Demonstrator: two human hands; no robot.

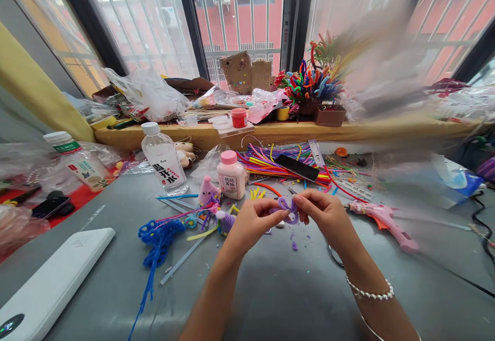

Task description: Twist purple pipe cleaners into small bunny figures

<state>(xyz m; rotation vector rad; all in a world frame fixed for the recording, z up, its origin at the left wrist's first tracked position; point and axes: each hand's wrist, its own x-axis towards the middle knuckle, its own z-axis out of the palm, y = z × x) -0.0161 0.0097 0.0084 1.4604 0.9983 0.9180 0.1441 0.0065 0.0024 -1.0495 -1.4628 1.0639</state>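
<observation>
Between my two hands is a purple pipe cleaner (290, 210) bent into loops. My left hand (257, 222) pinches its left side between thumb and fingers. From the other side, my right hand (317, 215) pinches the loop too; a beaded bracelet is on that wrist. Below the loops, purple fluff scraps (294, 246) lie on the grey table (266, 300). Near my left hand are a small purple figure (226, 222) and a pink figure (209, 191). A pink hot glue gun (386, 220) lies to the right of my right hand.
Behind my hands are a pink-capped bottle (231, 176), a black phone (297, 167) and bundled colourful pipe cleaners (263, 158). Blue yarn (160, 240), a clear water bottle (164, 160) and a white power bank (58, 284) are on the left. A cluttered ledge (185, 137) runs below the windows.
</observation>
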